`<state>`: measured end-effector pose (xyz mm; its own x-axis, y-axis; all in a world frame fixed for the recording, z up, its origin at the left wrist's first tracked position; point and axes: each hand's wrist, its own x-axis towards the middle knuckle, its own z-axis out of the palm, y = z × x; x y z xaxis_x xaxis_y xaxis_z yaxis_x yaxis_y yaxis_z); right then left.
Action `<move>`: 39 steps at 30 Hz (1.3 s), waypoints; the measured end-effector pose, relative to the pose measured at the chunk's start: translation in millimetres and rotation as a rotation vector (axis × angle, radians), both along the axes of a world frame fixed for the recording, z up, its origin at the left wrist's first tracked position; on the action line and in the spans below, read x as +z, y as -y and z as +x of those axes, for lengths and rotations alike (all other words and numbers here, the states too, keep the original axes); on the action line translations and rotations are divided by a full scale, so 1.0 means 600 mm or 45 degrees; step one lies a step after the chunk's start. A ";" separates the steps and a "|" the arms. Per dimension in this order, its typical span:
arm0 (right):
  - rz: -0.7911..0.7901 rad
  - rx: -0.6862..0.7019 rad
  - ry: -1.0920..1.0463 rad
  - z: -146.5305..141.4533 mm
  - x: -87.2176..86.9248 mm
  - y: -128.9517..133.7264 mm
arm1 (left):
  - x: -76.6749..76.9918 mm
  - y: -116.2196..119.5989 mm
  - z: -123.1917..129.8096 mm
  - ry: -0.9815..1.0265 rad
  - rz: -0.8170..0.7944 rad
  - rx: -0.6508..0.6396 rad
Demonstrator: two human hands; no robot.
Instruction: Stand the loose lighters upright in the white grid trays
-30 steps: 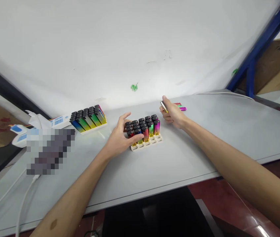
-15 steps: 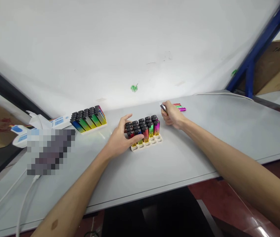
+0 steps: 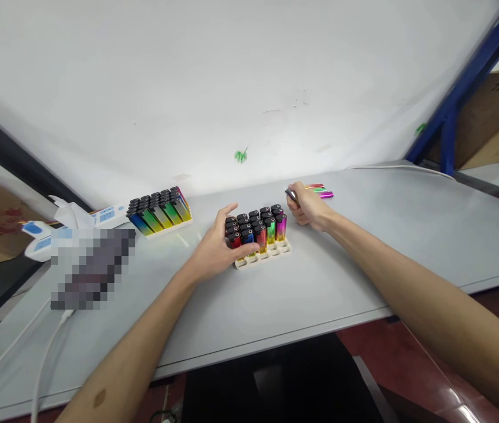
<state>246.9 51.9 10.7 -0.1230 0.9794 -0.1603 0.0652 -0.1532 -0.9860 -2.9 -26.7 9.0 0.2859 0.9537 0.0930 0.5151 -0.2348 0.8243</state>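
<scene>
My left hand (image 3: 212,249) curves round the left end of a pale rack (image 3: 267,255) filled with upright lighters (image 3: 260,235). Its thumb lies across the front of the lighters and its other fingers reach behind them. The lighters have black tops and shiny red, blue, green or magenta bodies; the rack's front row of holes is bare. Right of the rack, my right hand (image 3: 309,207) is closed round a lighter (image 3: 292,194), whose metal end pokes out by the thumb; the fingers hide its body. Behind that hand lie several loose lighters (image 3: 322,191), partly covered.
A second rack of lighters (image 3: 159,212) stands at the back left, near a power strip (image 3: 111,216) and white tissue (image 3: 73,214). A blurred-out dark object (image 3: 100,267) and white cables (image 3: 40,352) lie on the left. A white wall (image 3: 188,88) closes off the back.
The view has shifted very slightly. Both hands keep nearly the same place and hold, and the racks have not visibly moved on the table.
</scene>
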 end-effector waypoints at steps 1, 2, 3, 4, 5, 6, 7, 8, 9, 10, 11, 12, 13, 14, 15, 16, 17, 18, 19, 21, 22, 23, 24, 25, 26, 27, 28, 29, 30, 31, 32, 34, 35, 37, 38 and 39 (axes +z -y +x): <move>-0.005 0.003 0.010 0.000 -0.001 0.000 | 0.001 0.001 0.001 -0.013 0.008 0.003; -0.004 0.008 0.019 0.001 -0.002 0.000 | 0.002 0.001 0.001 -0.023 0.015 0.005; 0.009 0.014 0.027 0.001 -0.002 0.001 | 0.002 0.001 0.001 -0.029 0.021 0.006; 0.038 0.023 0.033 0.002 -0.002 0.002 | 0.003 0.001 0.001 -0.032 0.024 0.005; 0.078 0.037 0.043 0.002 -0.001 0.002 | 0.003 0.001 0.001 -0.037 0.028 0.004; 0.128 0.053 0.055 0.003 0.000 0.004 | 0.002 0.000 0.000 -0.044 0.032 0.002; 0.182 0.067 0.067 0.004 0.002 0.005 | 0.002 0.000 0.000 -0.053 0.040 0.002; 0.237 0.079 0.080 0.005 0.005 0.006 | 0.001 -0.001 -0.001 -0.060 0.047 0.002; 0.289 0.092 0.092 0.008 0.008 0.007 | 0.001 -0.001 -0.001 -0.064 0.055 -0.001; 0.339 0.101 0.103 0.010 0.013 0.008 | 0.001 -0.001 -0.001 -0.063 0.062 -0.006; 0.390 0.105 0.110 0.014 0.018 0.009 | 0.001 -0.001 -0.002 -0.061 0.071 -0.013; 0.442 0.105 0.109 0.018 0.024 0.010 | 0.001 0.000 -0.001 -0.058 0.076 -0.021; 0.492 0.107 0.096 0.023 0.030 0.011 | 0.001 0.000 -0.001 -0.058 0.079 -0.027; 0.535 0.112 0.069 0.027 0.037 0.013 | 0.001 0.001 -0.001 -0.062 0.081 -0.029; 0.569 0.121 0.032 0.031 0.045 0.016 | 0.001 0.001 -0.001 -0.068 0.082 -0.026; 0.593 0.133 -0.008 0.034 0.052 0.020 | 0.001 0.001 0.000 -0.073 0.084 -0.020; 0.609 0.149 -0.038 0.036 0.060 0.025 | 0.000 0.001 0.000 -0.077 0.090 -0.015; 0.622 0.162 -0.050 0.037 0.067 0.032 | -0.001 0.001 0.000 -0.081 0.102 -0.013; 0.636 0.172 -0.037 0.037 0.073 0.039 | -0.002 0.001 -0.001 -0.085 0.118 -0.013; 0.669 0.204 0.040 0.032 0.082 0.055 | -0.004 0.000 -0.001 -0.090 0.143 -0.017; 0.687 0.242 0.098 0.029 0.084 0.062 | -0.005 -0.001 -0.001 -0.091 0.146 -0.021; 0.704 0.302 0.169 0.025 0.085 0.068 | -0.005 -0.001 -0.001 -0.091 0.147 -0.021; 0.721 0.373 0.250 0.021 0.085 0.072 | -0.004 -0.001 -0.001 -0.092 0.144 -0.021; 0.745 0.442 0.335 0.018 0.083 0.076 | -0.003 -0.001 0.000 -0.096 0.141 -0.019; 0.777 0.498 0.415 0.015 0.081 0.077 | -0.002 -0.001 0.000 -0.104 0.137 -0.017; 0.814 0.534 0.484 0.013 0.079 0.078 | -0.001 -0.001 0.001 -0.114 0.133 -0.013; 0.851 0.552 0.537 0.011 0.076 0.078 | 0.000 -0.001 0.002 -0.126 0.131 -0.007; 0.883 0.555 0.572 0.011 0.074 0.077 | 0.002 0.000 0.003 -0.137 0.129 -0.001; 0.909 0.553 0.596 0.010 0.072 0.077 | 0.003 0.000 0.003 -0.143 0.126 0.003; 0.927 0.549 0.616 0.011 0.071 0.076 | 0.004 0.001 0.004 -0.146 0.125 0.006; 0.939 0.546 0.636 0.011 0.071 0.075 | 0.004 0.001 0.004 -0.146 0.124 0.010; 0.958 0.536 0.665 0.014 0.071 0.075 | 0.005 0.001 0.004 -0.146 0.124 0.012; 0.965 0.532 0.673 0.015 0.071 0.075 | 0.005 0.001 0.004 -0.146 0.125 0.011; 0.975 0.524 0.681 0.017 0.070 0.076 | 0.004 0.001 0.003 -0.146 0.128 0.005; 0.979 0.520 0.683 0.017 0.069 0.077 | 0.004 0.001 0.002 -0.145 0.129 0.001; 0.986 0.520 0.684 0.017 0.069 0.078 | 0.003 0.001 0.002 -0.145 0.128 0.000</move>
